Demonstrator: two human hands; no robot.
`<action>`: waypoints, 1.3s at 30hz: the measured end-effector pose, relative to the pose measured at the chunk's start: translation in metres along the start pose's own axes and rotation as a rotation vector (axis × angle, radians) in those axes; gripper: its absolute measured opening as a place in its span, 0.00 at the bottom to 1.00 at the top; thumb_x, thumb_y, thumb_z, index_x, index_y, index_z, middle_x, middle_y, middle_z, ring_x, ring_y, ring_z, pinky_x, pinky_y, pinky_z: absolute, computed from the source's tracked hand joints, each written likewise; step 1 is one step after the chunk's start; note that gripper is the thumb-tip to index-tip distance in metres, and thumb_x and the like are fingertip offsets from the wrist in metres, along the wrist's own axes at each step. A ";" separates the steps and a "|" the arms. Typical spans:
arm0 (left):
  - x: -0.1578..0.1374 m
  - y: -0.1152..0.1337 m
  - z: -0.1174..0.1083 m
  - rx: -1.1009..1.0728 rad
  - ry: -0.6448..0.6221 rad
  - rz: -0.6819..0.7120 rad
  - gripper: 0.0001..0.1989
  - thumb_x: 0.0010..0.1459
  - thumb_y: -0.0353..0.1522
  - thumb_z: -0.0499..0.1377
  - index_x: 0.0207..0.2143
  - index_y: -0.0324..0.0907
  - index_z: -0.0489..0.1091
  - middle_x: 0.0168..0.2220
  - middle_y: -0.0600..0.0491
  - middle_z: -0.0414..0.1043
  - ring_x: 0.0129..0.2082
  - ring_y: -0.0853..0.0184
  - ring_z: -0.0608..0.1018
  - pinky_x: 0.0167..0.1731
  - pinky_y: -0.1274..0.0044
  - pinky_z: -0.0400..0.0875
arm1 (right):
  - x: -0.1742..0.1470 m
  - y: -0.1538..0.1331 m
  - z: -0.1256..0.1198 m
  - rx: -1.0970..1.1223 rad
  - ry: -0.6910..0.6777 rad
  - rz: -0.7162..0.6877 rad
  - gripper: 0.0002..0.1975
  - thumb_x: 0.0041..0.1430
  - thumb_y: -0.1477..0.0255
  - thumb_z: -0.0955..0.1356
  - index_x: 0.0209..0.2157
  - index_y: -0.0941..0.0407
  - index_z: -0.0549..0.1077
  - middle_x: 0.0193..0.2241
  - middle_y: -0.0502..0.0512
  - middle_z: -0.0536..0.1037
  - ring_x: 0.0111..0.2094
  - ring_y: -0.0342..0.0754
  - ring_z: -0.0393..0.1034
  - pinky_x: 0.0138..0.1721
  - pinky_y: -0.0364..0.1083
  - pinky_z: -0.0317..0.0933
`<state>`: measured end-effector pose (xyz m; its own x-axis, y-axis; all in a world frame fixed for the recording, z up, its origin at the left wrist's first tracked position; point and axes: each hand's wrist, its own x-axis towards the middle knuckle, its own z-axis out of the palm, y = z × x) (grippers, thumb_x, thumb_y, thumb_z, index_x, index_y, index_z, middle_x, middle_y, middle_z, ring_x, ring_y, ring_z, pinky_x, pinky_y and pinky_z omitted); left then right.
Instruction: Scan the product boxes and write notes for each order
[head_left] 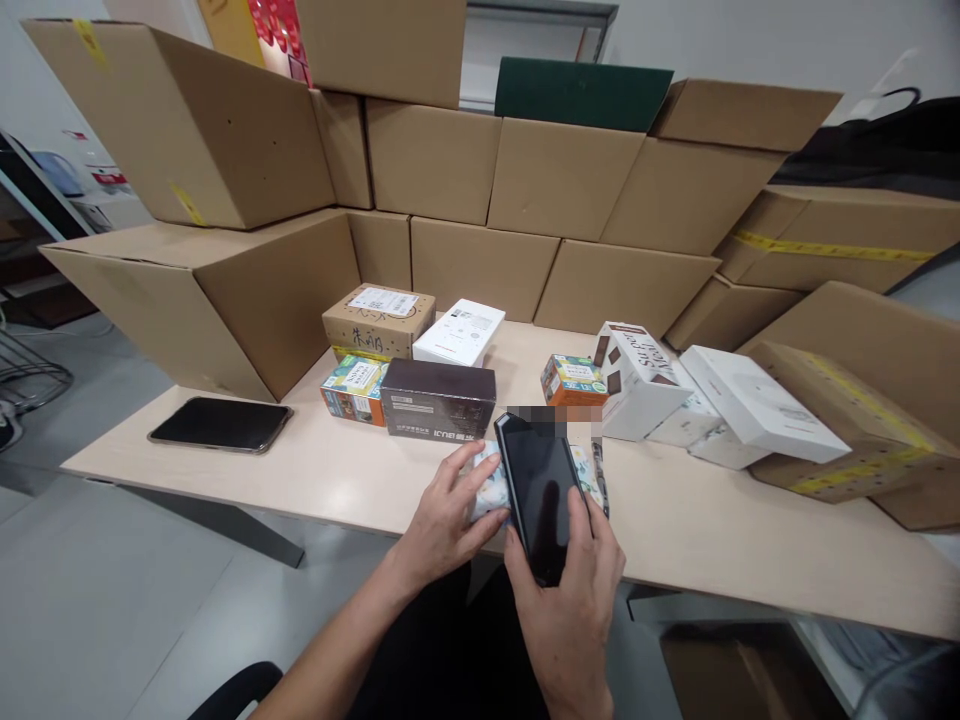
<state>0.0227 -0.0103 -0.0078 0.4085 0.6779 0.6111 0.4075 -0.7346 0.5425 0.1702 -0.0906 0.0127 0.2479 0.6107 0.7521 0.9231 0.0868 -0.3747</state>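
Near the table's front edge my right hand grips a black phone-like handheld device, thumb on its left side and fingers on its right. Its dark glossy screen faces up and its top points away from me. Under it lies a soft-looking white package with a floral print, partly covered by the device. My left hand pinches the left end of that package, its fingers on top and its thumb close to the device. A dark strip shows at the package's right end.
A dark carton, a small orange-and-blue box, a brown parcel and a white box stand behind. More boxes are at right. A phone lies left. Stacked cardboard boxes wall the table's back.
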 end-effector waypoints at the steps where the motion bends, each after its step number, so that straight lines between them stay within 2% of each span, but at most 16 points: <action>1: 0.000 0.000 0.000 -0.001 0.002 0.002 0.33 0.63 0.34 0.60 0.68 0.49 0.51 0.65 0.41 0.53 0.66 0.54 0.61 0.62 0.59 0.64 | 0.000 0.000 0.000 0.002 -0.001 0.001 0.36 0.60 0.61 0.71 0.64 0.62 0.60 0.56 0.75 0.68 0.56 0.65 0.65 0.52 0.66 0.65; 14: -0.001 0.000 0.001 -0.018 0.020 0.011 0.34 0.63 0.35 0.60 0.68 0.50 0.51 0.65 0.41 0.54 0.66 0.54 0.62 0.62 0.58 0.65 | 0.001 0.006 -0.006 0.115 0.002 0.020 0.36 0.59 0.62 0.71 0.64 0.60 0.60 0.56 0.72 0.69 0.57 0.64 0.65 0.53 0.65 0.64; 18: -0.001 -0.001 0.001 -0.003 0.022 0.019 0.34 0.63 0.34 0.61 0.67 0.49 0.51 0.65 0.41 0.54 0.66 0.53 0.62 0.62 0.58 0.65 | 0.006 0.016 -0.018 0.121 0.046 0.115 0.37 0.58 0.59 0.71 0.64 0.58 0.61 0.56 0.71 0.70 0.57 0.63 0.66 0.54 0.63 0.64; 21: -0.001 -0.001 0.001 0.003 0.019 0.022 0.34 0.63 0.34 0.60 0.67 0.48 0.51 0.65 0.40 0.54 0.66 0.53 0.62 0.62 0.58 0.65 | 0.013 0.033 -0.030 0.053 0.075 0.254 0.40 0.57 0.55 0.71 0.65 0.59 0.61 0.57 0.71 0.70 0.58 0.66 0.65 0.55 0.65 0.62; 25: -0.001 0.000 0.001 -0.001 0.018 0.016 0.34 0.63 0.34 0.60 0.67 0.48 0.51 0.65 0.39 0.54 0.65 0.53 0.63 0.61 0.58 0.66 | 0.022 0.071 -0.039 -0.089 0.123 0.370 0.42 0.55 0.52 0.70 0.64 0.64 0.63 0.56 0.75 0.70 0.58 0.71 0.64 0.57 0.68 0.58; 28: -0.001 0.001 0.001 0.001 0.022 0.017 0.33 0.63 0.34 0.60 0.67 0.48 0.51 0.65 0.39 0.53 0.65 0.52 0.62 0.61 0.58 0.65 | 0.025 0.105 -0.039 -0.196 0.100 0.396 0.42 0.54 0.51 0.68 0.62 0.66 0.65 0.52 0.77 0.73 0.54 0.71 0.66 0.56 0.68 0.57; 32: -0.001 0.001 0.002 -0.007 0.028 0.021 0.34 0.62 0.34 0.61 0.67 0.48 0.51 0.66 0.39 0.50 0.66 0.51 0.60 0.61 0.57 0.65 | 0.022 0.143 -0.034 -0.287 -0.004 0.435 0.43 0.53 0.49 0.65 0.60 0.67 0.66 0.47 0.75 0.74 0.49 0.70 0.67 0.52 0.66 0.58; 35: -0.001 0.001 0.002 -0.019 0.046 0.018 0.34 0.61 0.35 0.62 0.67 0.48 0.52 0.67 0.39 0.46 0.67 0.49 0.58 0.61 0.56 0.65 | 0.018 0.161 -0.029 -0.332 -0.063 0.459 0.43 0.52 0.49 0.65 0.60 0.67 0.66 0.45 0.75 0.74 0.48 0.70 0.67 0.51 0.64 0.58; 37: 0.000 0.002 0.002 -0.027 0.053 -0.005 0.34 0.60 0.37 0.63 0.66 0.48 0.54 0.67 0.38 0.44 0.65 0.49 0.61 0.60 0.56 0.65 | 0.015 0.170 -0.024 -0.354 -0.078 0.466 0.42 0.52 0.49 0.65 0.59 0.66 0.67 0.45 0.74 0.74 0.47 0.69 0.68 0.51 0.64 0.58; 39: 0.000 0.002 0.001 -0.026 0.044 -0.041 0.35 0.59 0.38 0.64 0.65 0.47 0.55 0.66 0.38 0.46 0.63 0.50 0.65 0.59 0.56 0.67 | 0.013 0.175 -0.021 -0.359 -0.088 0.475 0.40 0.52 0.50 0.65 0.58 0.64 0.68 0.44 0.72 0.74 0.47 0.69 0.67 0.50 0.64 0.58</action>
<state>0.0245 -0.0118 -0.0078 0.3554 0.7060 0.6125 0.4020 -0.7071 0.5818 0.3410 -0.0838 -0.0320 0.6467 0.5815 0.4936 0.7624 -0.4738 -0.4406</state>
